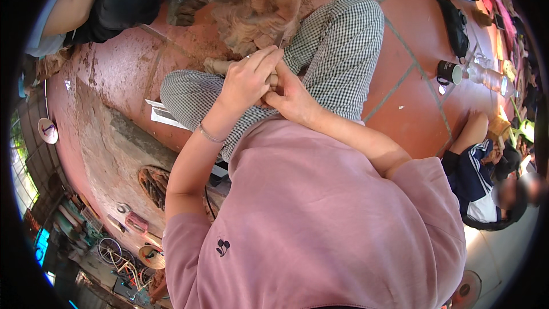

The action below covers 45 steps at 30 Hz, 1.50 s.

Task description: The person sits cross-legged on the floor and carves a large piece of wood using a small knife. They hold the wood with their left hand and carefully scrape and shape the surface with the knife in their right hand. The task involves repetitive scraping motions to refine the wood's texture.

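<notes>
My left hand (249,78) and my right hand (293,96) are closed together over my lap, touching each other. A thin, dark, pointed piece (280,40) sticks up past the fingertips; its kind and which hand holds it I cannot tell. Whatever else lies between the palms is hidden by the fingers. Just beyond the hands stands a carved brown wooden figure (260,8) with wavy, rough relief, close to my legs in checked trousers (343,40).
A dark wood block (186,3) lies left of the carving, amid brown shavings on red tiles. Another person (114,3) sits at the upper left. To the right are a dark mug (449,72), a plastic bottle (485,77), a black pouch (453,26) and another person (480,177).
</notes>
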Each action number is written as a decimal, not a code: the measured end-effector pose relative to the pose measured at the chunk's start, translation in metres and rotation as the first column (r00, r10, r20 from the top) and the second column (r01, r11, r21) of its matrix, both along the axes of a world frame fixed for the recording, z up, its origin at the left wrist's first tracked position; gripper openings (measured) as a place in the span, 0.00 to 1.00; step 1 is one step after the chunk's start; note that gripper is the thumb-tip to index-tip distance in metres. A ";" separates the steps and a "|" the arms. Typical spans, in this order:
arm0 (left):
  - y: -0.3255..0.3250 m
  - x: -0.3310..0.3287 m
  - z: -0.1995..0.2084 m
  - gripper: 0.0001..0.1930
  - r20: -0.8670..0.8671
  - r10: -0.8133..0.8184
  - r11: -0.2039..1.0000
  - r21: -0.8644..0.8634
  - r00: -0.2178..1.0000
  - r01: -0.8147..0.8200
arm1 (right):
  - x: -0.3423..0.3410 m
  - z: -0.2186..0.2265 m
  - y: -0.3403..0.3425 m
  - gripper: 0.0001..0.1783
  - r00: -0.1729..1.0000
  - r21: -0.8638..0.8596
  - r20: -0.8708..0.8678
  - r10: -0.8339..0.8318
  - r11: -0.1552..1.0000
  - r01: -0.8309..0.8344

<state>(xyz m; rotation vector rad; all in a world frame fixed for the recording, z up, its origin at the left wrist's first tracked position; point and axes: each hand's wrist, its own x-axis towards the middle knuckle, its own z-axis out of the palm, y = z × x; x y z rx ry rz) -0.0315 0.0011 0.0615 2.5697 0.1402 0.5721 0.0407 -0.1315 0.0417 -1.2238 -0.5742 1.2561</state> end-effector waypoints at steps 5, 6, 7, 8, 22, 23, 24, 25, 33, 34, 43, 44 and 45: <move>-0.002 0.007 -0.005 0.20 0.038 -0.010 0.997 -0.079 0.999 0.013 | 0.005 0.013 0.000 0.38 0.994 -0.004 -0.085 -0.071 0.997 0.071; 0.002 0.010 -0.010 0.20 0.053 -0.011 0.995 -0.097 0.999 0.016 | 0.005 0.010 0.003 0.39 0.992 -0.004 -0.080 -0.093 0.996 0.093; 0.005 0.010 -0.013 0.20 0.068 -0.012 0.993 -0.115 0.998 0.019 | 0.005 0.006 0.006 0.40 0.991 -0.003 -0.075 -0.114 0.993 0.114; 0.007 0.010 -0.012 0.18 0.088 0.004 0.996 -0.091 0.996 0.004 | 0.003 0.004 0.007 0.42 0.997 -0.011 -0.021 -0.068 0.998 0.067; 0.037 0.003 0.010 0.09 0.046 0.129 0.953 -0.283 0.991 -0.111 | -0.006 0.020 0.041 0.47 0.998 0.061 0.047 -0.040 0.997 0.037; 0.046 0.000 0.012 0.09 0.071 0.127 0.965 -0.239 0.989 -0.107 | -0.009 0.019 0.048 0.48 0.998 0.097 0.060 -0.021 0.995 0.015; 0.057 -0.002 0.013 0.09 0.097 0.119 0.976 -0.194 0.988 -0.098 | -0.010 0.018 0.055 0.48 0.997 0.133 0.075 -0.008 0.991 -0.002; 0.065 -0.003 0.017 0.10 0.123 0.108 0.985 -0.148 0.987 -0.090 | -0.011 0.016 0.062 0.48 0.996 0.169 0.090 0.004 0.985 -0.019; 0.077 0.001 0.019 0.09 -0.075 -0.034 0.837 -0.548 0.997 -0.013 | -0.012 0.030 0.052 0.56 0.994 0.064 -0.100 -0.043 0.997 0.050; 0.080 0.000 0.014 0.09 -0.091 -0.038 0.813 -0.582 0.995 -0.022 | -0.012 0.031 0.053 0.54 0.994 0.051 -0.099 -0.050 0.997 0.055; 0.109 0.008 0.014 0.08 -0.163 0.052 0.736 -0.660 0.985 -0.148 | -0.012 0.029 0.087 0.50 0.991 0.097 -0.097 -0.089 0.990 0.098; 0.113 0.005 0.013 0.09 -0.156 0.044 0.762 -0.633 0.987 -0.134 | -0.011 0.032 0.089 0.50 0.991 0.118 -0.108 -0.073 0.989 0.086; 0.117 0.004 0.014 0.09 -0.132 0.046 0.789 -0.604 0.990 -0.117 | -0.011 0.032 0.090 0.50 0.991 0.139 -0.118 -0.058 0.988 0.074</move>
